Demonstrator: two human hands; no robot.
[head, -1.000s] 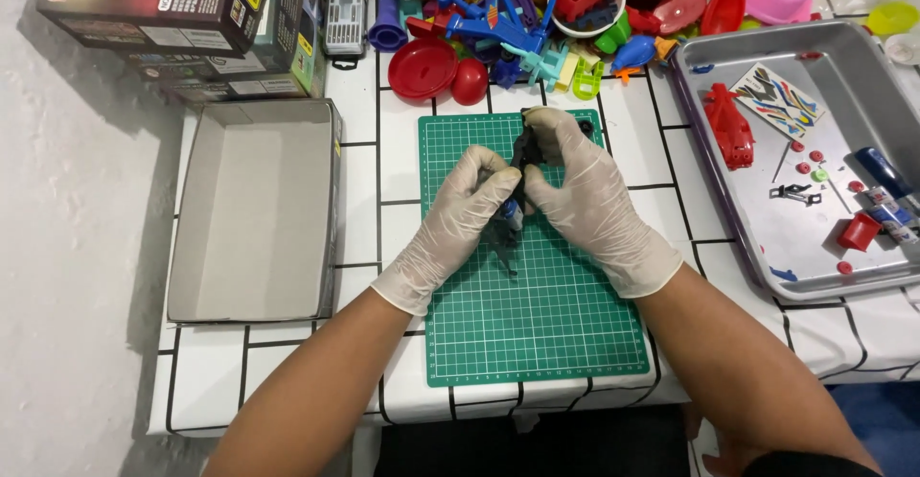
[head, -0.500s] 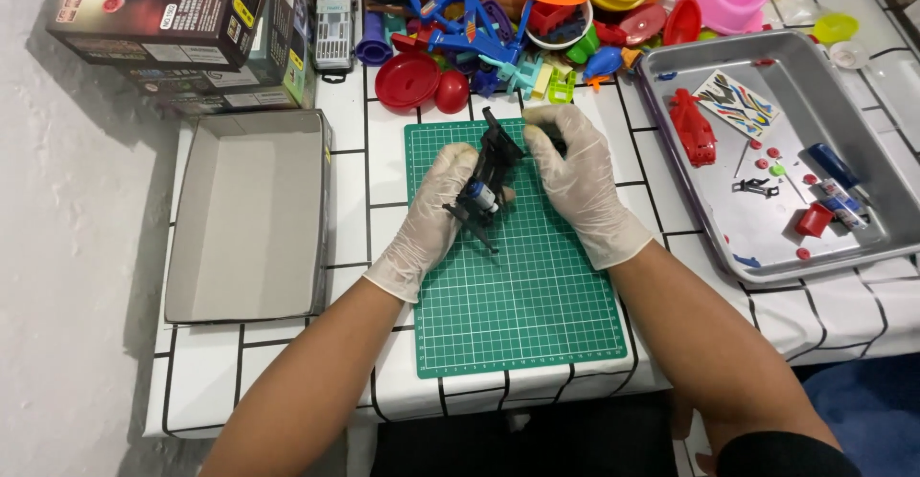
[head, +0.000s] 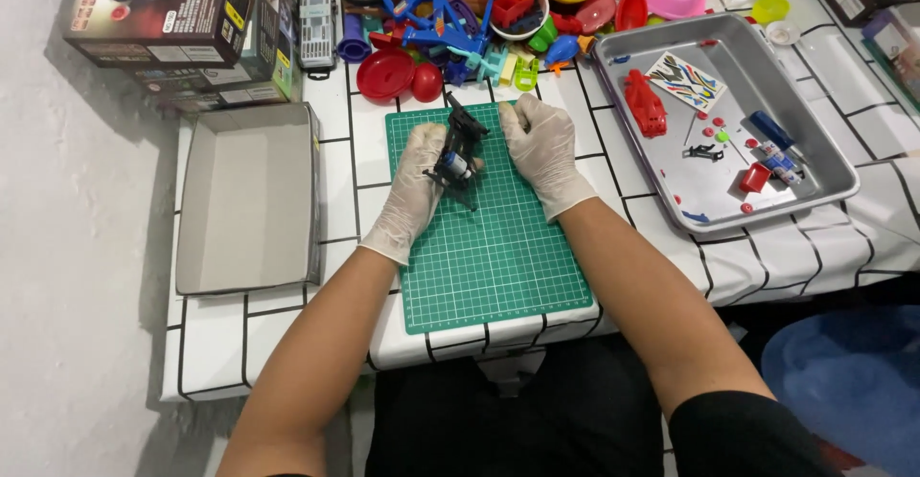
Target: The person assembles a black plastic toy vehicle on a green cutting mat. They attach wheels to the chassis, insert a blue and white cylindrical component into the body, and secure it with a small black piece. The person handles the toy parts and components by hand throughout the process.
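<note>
A white tiled surface (head: 287, 343) with dark grid lines stands against a pale floor, and a green cutting mat (head: 489, 247) lies on it right in front of the seated person. Both forearms reach out over the mat. At its far end the two gloved hands meet around a small black toy chassis (head: 458, 151), lifted a little off the mat and tilted. The left hand (head: 414, 189) grasps it from the side with fingers curled about its lower part; the right hand (head: 539, 146) closes on its upper end with thumb and fingertips. To the left of the mat sits an open grey cardboard tray (head: 251, 199). To the right is a metal tray (head: 728, 122) holding a red car body (head: 645, 103), a sticker sheet (head: 686, 81) and small loose parts. Beyond the mat, colourful plastic toys (head: 479, 17) are heaped along the back edge, and dark printed boxes (head: 182, 26) are stacked at the far left corner.
</note>
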